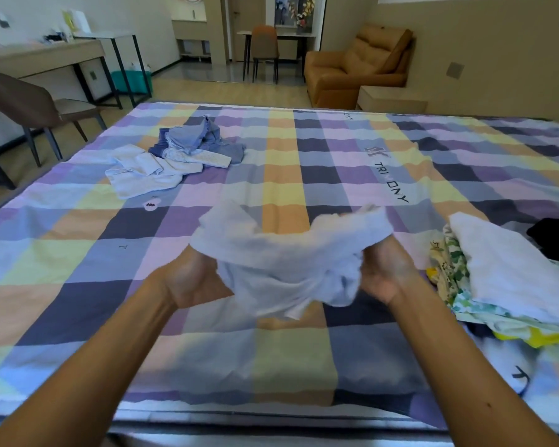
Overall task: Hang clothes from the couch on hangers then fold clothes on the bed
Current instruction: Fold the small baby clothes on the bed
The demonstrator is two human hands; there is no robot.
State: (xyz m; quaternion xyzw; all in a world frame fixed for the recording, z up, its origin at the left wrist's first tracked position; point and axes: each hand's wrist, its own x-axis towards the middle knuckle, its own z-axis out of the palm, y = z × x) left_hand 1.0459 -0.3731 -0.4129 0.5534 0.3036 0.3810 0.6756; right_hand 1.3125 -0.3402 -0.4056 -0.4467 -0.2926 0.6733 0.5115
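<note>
Both hands clamped on pale blue garment, held up over bed: left hand & right hand grip opposite ends. Fabric is bunched and blurred. Risk: uneven grip → crooked fold, or it snags folded stack nearby on the right.

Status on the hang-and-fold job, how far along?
Looks done: the couch holds no clothes, and a folded stack sits on the bed at right. In hand: left hand and right hand hold a pale garment above the bed. Still to do: the loose pile at the far left, unfolded.
</note>
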